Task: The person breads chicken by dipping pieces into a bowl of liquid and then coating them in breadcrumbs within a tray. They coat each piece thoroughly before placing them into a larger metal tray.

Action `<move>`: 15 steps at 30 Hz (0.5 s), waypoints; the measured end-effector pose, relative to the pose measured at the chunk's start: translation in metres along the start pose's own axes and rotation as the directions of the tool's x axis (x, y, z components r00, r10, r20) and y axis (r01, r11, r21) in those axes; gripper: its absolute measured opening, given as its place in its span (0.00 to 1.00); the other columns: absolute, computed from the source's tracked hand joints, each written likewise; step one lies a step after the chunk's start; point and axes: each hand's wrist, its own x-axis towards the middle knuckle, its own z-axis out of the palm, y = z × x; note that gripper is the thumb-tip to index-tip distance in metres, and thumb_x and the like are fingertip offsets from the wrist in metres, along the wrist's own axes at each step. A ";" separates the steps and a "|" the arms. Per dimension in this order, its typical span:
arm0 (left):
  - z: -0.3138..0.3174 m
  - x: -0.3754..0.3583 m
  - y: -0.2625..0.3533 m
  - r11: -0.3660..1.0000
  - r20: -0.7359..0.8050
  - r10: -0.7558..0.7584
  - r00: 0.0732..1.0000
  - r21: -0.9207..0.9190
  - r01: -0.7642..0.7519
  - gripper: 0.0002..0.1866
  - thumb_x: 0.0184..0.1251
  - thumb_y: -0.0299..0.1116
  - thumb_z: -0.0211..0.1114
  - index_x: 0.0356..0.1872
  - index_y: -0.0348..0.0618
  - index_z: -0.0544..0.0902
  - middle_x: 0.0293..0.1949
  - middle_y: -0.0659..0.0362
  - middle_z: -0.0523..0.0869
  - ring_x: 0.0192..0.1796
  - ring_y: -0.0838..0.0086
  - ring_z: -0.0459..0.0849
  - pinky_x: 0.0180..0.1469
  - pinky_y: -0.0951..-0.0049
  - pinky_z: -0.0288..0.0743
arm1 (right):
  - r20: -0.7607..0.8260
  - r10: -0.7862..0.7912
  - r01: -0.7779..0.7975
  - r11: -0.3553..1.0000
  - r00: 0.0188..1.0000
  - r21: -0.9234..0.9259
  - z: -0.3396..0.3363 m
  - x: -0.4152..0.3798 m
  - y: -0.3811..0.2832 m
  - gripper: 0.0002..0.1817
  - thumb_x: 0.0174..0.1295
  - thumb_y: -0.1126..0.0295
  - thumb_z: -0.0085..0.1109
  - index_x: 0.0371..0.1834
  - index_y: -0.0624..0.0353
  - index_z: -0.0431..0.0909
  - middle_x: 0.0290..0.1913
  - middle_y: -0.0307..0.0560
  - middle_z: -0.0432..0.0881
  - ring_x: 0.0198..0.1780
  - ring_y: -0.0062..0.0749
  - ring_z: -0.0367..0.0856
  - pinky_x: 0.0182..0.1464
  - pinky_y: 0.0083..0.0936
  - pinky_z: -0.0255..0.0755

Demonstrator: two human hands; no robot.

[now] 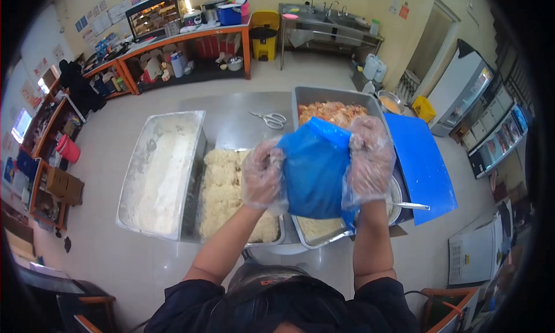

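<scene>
A blue plastic bag (315, 174) hangs between my two hands, both in clear plastic gloves. My left hand (263, 174) is closed on its left edge, above a tray of breaded pieces (219, 177). On the bag's right edge my right hand (371, 159) is closed too. Behind the bag, a grey tub (299, 96) holds reddish marinated pieces (332, 110). Below the bag sits a tray of pale crumbs (318, 227), partly hidden. A deep metal pan of white flour (162, 171) stands at the left. Scissors (270, 119) lie on the metal table (231, 110).
A blue board (425, 171) lies at the right, beside a bowl with a metal-handled utensil (411, 205). An orange-filled bowl (391, 103) is beyond the tub. A person in black (78, 87) stands at the far left. Shelves, sinks and fridges line the walls.
</scene>
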 end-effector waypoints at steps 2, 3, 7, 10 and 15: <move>-0.027 0.037 0.003 0.987 -0.040 0.110 0.993 0.123 -0.105 0.12 0.71 0.26 0.64 0.53 0.39 0.81 0.47 0.59 0.83 0.48 0.77 0.80 0.55 0.74 0.74 | 0.082 -0.111 0.128 0.963 0.990 -0.237 0.033 0.022 0.015 0.07 0.67 0.70 0.56 0.35 0.62 0.82 0.33 0.53 0.83 0.36 0.41 0.81 0.44 0.32 0.74; -0.039 0.053 0.012 0.986 -0.095 0.143 0.985 0.102 -0.134 0.13 0.71 0.26 0.64 0.54 0.39 0.80 0.48 0.59 0.83 0.48 0.76 0.81 0.55 0.74 0.74 | 0.192 -0.198 0.261 0.877 0.961 -0.403 0.050 0.031 0.024 0.10 0.68 0.68 0.56 0.36 0.62 0.82 0.34 0.54 0.83 0.37 0.42 0.82 0.45 0.33 0.75; -0.129 0.056 0.034 0.967 -0.283 0.244 0.927 0.004 -0.253 0.16 0.69 0.23 0.65 0.57 0.36 0.78 0.53 0.56 0.81 0.51 0.73 0.81 0.57 0.73 0.75 | 0.173 0.190 -0.044 0.784 0.966 -0.619 0.137 0.066 0.051 0.18 0.70 0.56 0.52 0.39 0.60 0.84 0.38 0.56 0.85 0.41 0.47 0.82 0.47 0.37 0.73; -0.194 0.008 0.038 0.986 -0.355 0.131 0.926 -0.047 -0.157 0.17 0.67 0.18 0.61 0.56 0.35 0.77 0.55 0.52 0.79 0.54 0.69 0.80 0.56 0.68 0.79 | 0.252 0.385 -0.153 0.764 0.888 -0.627 0.189 0.088 0.072 0.21 0.72 0.53 0.50 0.43 0.60 0.84 0.41 0.58 0.84 0.43 0.48 0.80 0.48 0.39 0.71; -0.277 -0.075 0.039 0.989 -0.531 0.075 0.844 0.145 0.004 0.14 0.72 0.23 0.59 0.56 0.33 0.78 0.50 0.52 0.81 0.44 0.69 0.83 0.48 0.69 0.80 | 0.327 0.384 -0.081 0.746 0.864 -0.661 0.256 0.105 0.146 0.23 0.72 0.50 0.47 0.49 0.56 0.84 0.48 0.63 0.84 0.52 0.57 0.81 0.56 0.47 0.72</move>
